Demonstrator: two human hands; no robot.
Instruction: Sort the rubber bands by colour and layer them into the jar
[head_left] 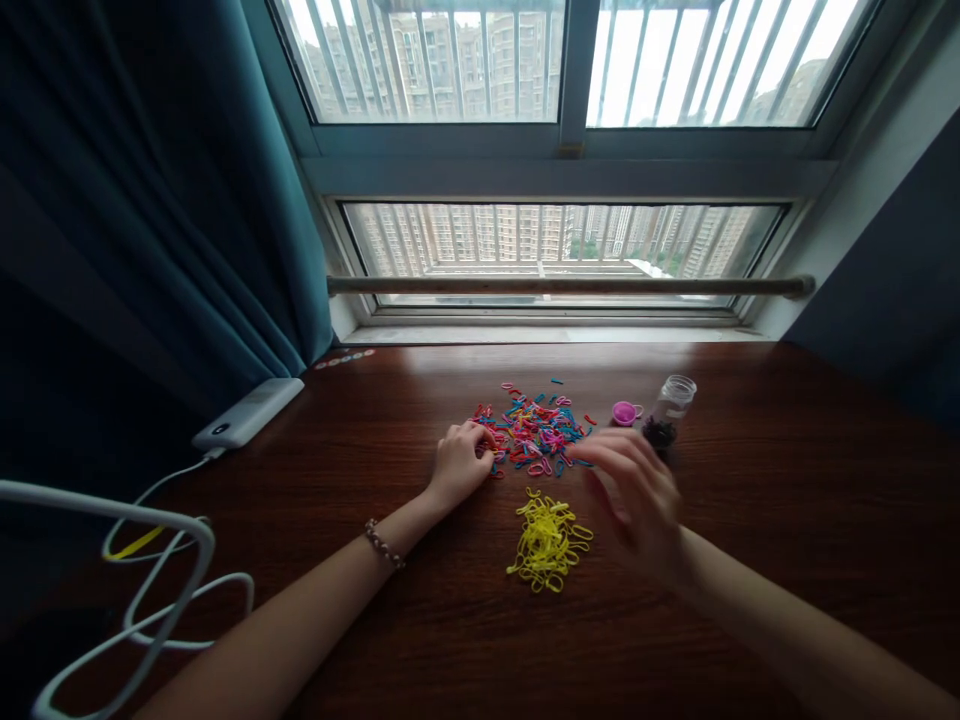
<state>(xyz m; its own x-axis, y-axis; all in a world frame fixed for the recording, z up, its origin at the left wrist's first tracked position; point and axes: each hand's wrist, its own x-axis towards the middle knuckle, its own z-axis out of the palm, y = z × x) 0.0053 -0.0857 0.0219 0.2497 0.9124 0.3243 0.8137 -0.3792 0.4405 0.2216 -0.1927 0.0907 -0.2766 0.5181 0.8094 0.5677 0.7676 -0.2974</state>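
Observation:
A pile of small elastic bands [541, 425] in red, pink, blue and orange lies spread on the dark wooden table. Nearer to me is a smaller heap of yellow elastic bands [550, 540]. My left hand [461, 460] rests at the left edge of the mixed pile, its fingers curled and closed; what is between the fingertips is hidden. Over the table, right of both heaps, my right hand [637, 495] is blurred by motion. Its fingers stretch toward the mixed pile, with the thumb apart, and I see nothing held in it.
Behind my right hand stand a clear jar [676, 398] with a dark clump at its bottom and a pink lid [624, 412]. A white power bank [249, 412] with a white cable [161, 540] lies at left. A window rail [570, 286] crosses beyond the table.

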